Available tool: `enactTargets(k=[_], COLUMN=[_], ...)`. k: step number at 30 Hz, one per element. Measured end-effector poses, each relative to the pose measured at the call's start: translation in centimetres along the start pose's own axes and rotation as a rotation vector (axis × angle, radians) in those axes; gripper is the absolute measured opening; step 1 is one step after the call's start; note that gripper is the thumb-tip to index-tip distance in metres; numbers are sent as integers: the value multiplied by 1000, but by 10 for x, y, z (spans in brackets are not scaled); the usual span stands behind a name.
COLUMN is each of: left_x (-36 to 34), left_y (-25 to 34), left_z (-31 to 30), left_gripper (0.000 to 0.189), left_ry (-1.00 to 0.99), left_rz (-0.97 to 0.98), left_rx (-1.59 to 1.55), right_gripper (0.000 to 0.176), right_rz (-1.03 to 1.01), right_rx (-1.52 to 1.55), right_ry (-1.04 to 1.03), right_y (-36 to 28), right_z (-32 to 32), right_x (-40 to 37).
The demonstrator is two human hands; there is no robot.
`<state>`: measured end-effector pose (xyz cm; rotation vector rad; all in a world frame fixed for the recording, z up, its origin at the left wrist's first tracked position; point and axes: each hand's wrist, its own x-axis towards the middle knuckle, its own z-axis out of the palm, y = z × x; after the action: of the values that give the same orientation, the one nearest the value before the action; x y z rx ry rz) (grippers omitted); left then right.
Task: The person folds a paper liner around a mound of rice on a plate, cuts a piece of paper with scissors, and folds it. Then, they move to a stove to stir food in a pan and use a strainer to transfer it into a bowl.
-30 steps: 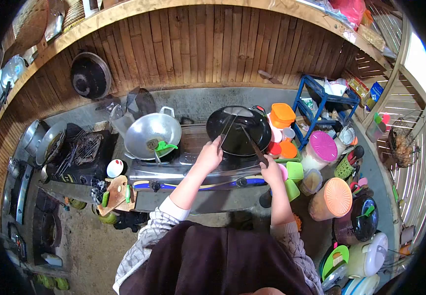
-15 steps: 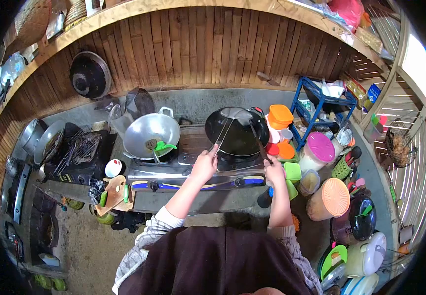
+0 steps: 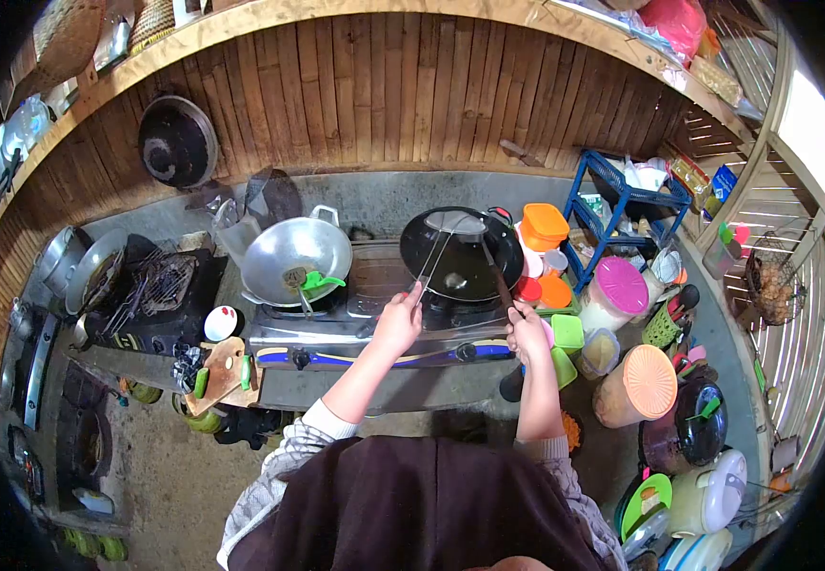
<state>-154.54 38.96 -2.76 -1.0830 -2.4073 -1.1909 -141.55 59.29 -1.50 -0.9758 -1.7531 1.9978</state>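
Note:
My left hand (image 3: 400, 320) is closed round the handle of a wire strainer (image 3: 456, 223), whose mesh head lies over the far part of a black wok (image 3: 450, 266). Dark shiny liquid shows inside the wok, which stands on the right burner of the stove (image 3: 384, 344). In my right hand (image 3: 528, 333) is a dark-handled utensil (image 3: 499, 278) that slants over the wok's right side; its tip is too small to make out. Left of the wok, a silver pan (image 3: 296, 257) holds a green utensil (image 3: 318, 281).
A cutting board (image 3: 227, 378) with green pieces and a white cup (image 3: 221, 324) lie to the left, by a blackened grill stove (image 3: 160, 290). Along the right stand an orange-lidded tub (image 3: 544, 226), a purple-lidded jar (image 3: 619, 285), a peach-lidded container (image 3: 649, 382) and a blue rack (image 3: 622, 195).
My right hand has shifted slightly down, its fingers closed round the handle. The strainer head has moved a little to the right in the view. My left hand has barely moved.

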Motion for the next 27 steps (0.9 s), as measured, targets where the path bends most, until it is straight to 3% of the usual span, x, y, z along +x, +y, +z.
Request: enactTargets(k=[9, 12, 17, 27], left_x=[-1, 0, -2, -5], left_y=[-4, -3, -2, -13], left_z=[5, 7, 0, 4], left_gripper=[42, 41, 41, 41], left_ry=[-12, 80, -49, -37], left_rz=[-7, 13, -63, -51], left_rx=[-27, -41, -32, -28], right_gripper=[27, 26, 24, 23], right_rz=[68, 52, 38, -17], right_rx=[40, 45, 140, 3], right_ry=[-39, -12, 18, 64], right_y=[-3, 1, 0, 9], right_z=[5, 4, 1, 9], right_x=[-8, -4, -4, -5])
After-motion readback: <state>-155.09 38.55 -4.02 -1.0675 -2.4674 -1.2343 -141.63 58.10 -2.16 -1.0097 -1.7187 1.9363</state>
